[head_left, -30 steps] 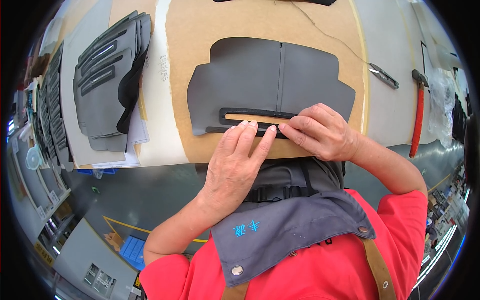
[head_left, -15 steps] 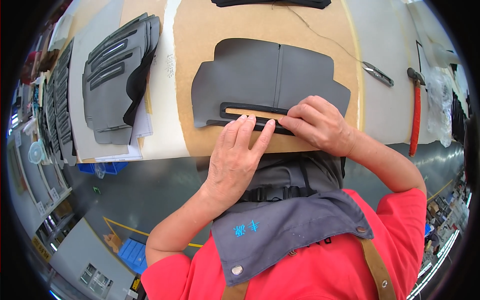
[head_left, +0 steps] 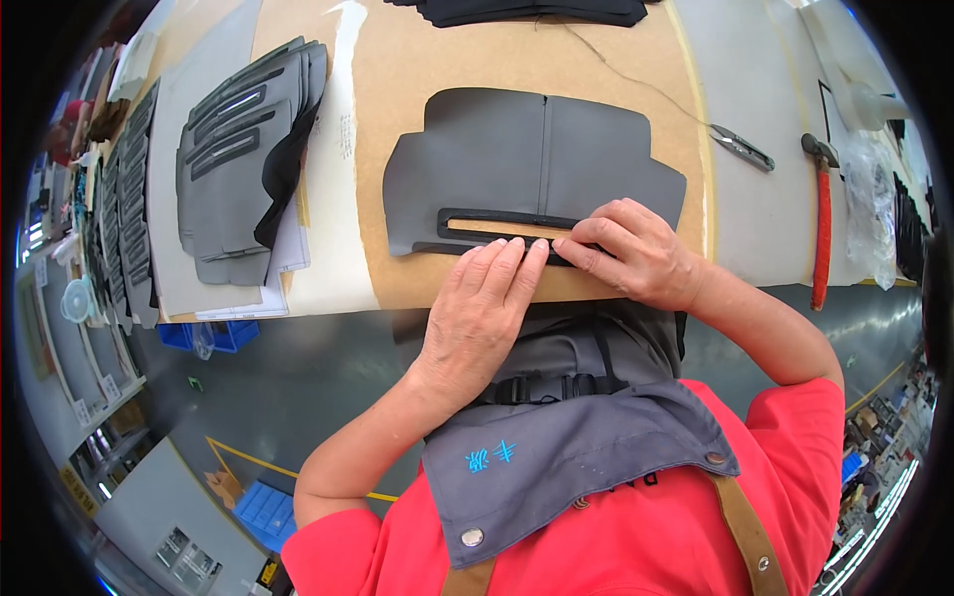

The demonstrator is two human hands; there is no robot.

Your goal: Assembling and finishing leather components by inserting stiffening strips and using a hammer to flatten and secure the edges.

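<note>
Two hands meet at the near edge of one grey panel (head_left: 487, 159), spread face up on the table (head_left: 407, 283). Left hand (head_left: 477, 318): fingers extended, unclenched, tips resting on the dark strip (head_left: 433, 247), presumably to steady it. Right hand (head_left: 641, 256): fingers curled at the same strip, just right of the left fingertips; cannot tell whether they pinch it. Slot border (head_left: 497, 216) lies just beyond the left fingertips; most of the panel extends farther, probably laid flat to limit creasing.
</note>
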